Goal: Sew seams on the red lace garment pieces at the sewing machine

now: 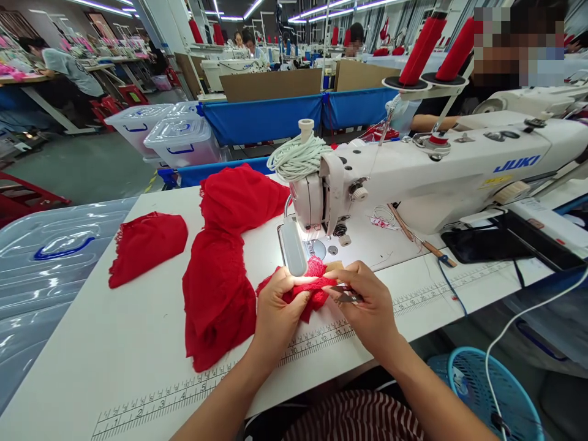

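Observation:
In front of the sewing machine's needle area, my left hand (281, 300) pinches a small piece of red lace fabric (316, 297) between thumb and fingers. My right hand (365, 300) grips the same piece at its right end. Dark metal blades, apparently thread snips (346, 295), lie within the right hand's fingers. The white sewing machine (432, 168) stands just beyond both hands, its lamp lighting the fabric. Left of my hands, a joined length of red fabric (215, 294) runs back across the table. A separate red piece (149, 245) lies farther left.
A printed ruler (202, 392) runs along the front edge of the white table (105, 349). Right of the machine head lie a wooden-handled tool (432, 248) and a black phone (482, 242). A blue basket (496, 380) stands below right. Clear plastic bins (55, 269) flank the left side.

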Demonstrator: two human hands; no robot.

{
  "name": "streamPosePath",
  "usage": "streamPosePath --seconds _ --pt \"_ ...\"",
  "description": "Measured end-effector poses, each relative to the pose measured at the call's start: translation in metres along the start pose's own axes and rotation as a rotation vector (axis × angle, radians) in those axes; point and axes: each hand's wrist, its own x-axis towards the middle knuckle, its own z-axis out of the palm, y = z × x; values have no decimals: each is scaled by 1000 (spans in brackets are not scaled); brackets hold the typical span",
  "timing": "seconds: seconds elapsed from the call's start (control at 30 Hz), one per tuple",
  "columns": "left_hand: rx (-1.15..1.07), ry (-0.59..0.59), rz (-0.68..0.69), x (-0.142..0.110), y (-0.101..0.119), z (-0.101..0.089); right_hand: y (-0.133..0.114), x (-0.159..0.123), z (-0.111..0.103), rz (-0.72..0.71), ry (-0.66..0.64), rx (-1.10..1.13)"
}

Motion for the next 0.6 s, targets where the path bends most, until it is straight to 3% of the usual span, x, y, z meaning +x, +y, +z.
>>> streamPosePath --seconds 0.1,0.3,0.47,0.6 --pt "-25 -19 -16 0 0 1 2 1 6 -39 0 -16" --pt "46 33 11 0 1 1 -13 5 2 74 -114 71" --pt "9 27 2 0 4 1 -1 4 1 129 -45 119" --pt "4 -1 2 0 5 1 6 3 8 68 -47 112"
